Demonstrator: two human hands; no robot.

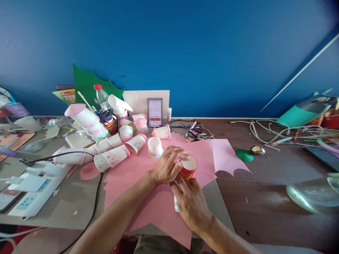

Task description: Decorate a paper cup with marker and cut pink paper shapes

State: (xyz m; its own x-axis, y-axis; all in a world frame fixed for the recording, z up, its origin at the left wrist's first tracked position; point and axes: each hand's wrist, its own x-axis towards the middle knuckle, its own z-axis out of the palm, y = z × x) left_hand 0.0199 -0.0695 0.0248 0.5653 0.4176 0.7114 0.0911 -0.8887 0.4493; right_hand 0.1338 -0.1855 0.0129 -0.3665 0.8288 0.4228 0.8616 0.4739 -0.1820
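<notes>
A red paper cup (188,171) with yellow markings and a white inside stands on pink paper (150,197), its mouth turned up. My left hand (168,165) grips it from the left, with fingers reaching to the rim. Just below the cup, my right hand (191,203) is closed with its fingers bent, close against the cup's lower side. A slim white tube (176,204) sticks out from under the right hand's fingers; its other end is hidden. A small white paper cup (155,147) stands beyond my left hand.
Several decorated paper cups (112,157) lie and stand at the left, near a clear bottle (101,95). A phone (155,112) leans at the back. A power strip (29,201) is at left. Scissors (194,132), a green cone (244,155) and a glass jar (312,195) are at right.
</notes>
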